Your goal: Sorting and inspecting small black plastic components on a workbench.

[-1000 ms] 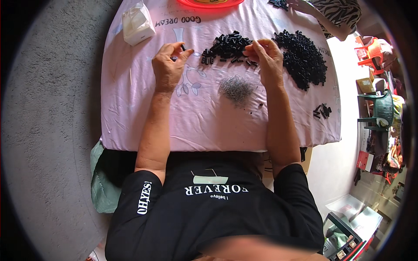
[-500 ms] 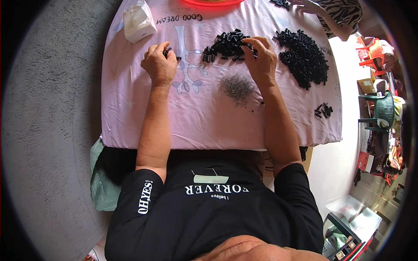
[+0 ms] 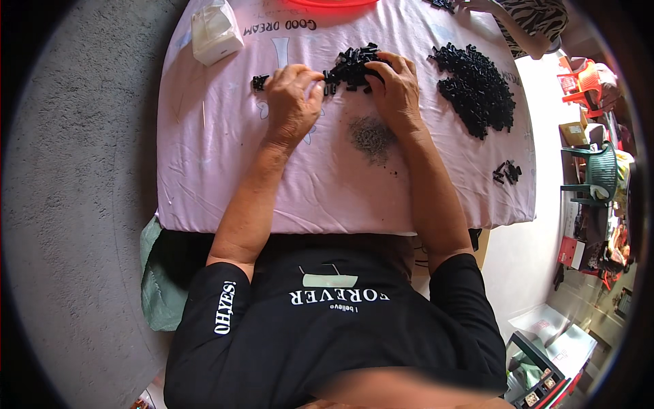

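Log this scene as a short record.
Left hand: at the left end of the middle heap of short black pieces; grip unclear
Right hand: at that heap's right side; grip unclear
Nearer the person: loose pile of fine grey bits
Right: larger heap of black pieces
Upper left: white box
Surface: pink printed cloth
Top right: another person's zebra-striped clothing

Black pieces partly hidden behind right fingers

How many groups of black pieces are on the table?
5: middle pile, large right pile, small cluster below it, left bunch beside the left hand, top-right bunch. Some may be hidden.
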Demonstrator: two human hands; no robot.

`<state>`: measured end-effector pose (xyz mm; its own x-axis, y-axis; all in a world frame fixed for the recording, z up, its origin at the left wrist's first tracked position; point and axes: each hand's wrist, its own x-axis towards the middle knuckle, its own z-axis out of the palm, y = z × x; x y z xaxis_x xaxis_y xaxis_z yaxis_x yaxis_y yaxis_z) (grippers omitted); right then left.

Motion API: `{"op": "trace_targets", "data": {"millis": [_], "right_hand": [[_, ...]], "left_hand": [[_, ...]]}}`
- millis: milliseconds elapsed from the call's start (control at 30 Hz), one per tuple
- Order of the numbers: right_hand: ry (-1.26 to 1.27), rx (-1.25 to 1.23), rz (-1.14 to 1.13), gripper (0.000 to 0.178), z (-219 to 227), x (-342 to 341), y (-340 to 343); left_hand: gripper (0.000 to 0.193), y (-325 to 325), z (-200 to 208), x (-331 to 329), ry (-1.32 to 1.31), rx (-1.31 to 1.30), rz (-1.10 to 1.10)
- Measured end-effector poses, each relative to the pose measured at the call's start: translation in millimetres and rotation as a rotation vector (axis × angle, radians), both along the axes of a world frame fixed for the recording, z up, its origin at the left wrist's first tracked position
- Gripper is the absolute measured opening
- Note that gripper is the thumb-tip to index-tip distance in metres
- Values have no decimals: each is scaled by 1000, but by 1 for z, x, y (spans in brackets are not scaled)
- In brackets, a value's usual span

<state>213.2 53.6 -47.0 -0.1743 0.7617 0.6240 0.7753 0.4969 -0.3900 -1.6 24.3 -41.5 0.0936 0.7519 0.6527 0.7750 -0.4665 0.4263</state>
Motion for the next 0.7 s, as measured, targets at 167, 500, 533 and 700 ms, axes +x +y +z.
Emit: {"op": "trace_targets", "data": {"millis": [167, 500, 533, 700], "right_hand": [[55, -3, 7, 23, 0, 0, 0], [140, 21, 10, 15, 1, 2, 3], [169, 34, 8, 13, 2, 3, 3], [210, 40, -67, 11, 4, 12, 3]], "left_hand": [[13, -4, 1, 7, 20, -34, -47], [13, -2, -3, 7, -37, -12, -94], [13, -2, -3, 7, -46, -12, -100], [13, -1, -4, 6, -50, -4, -103]]}}
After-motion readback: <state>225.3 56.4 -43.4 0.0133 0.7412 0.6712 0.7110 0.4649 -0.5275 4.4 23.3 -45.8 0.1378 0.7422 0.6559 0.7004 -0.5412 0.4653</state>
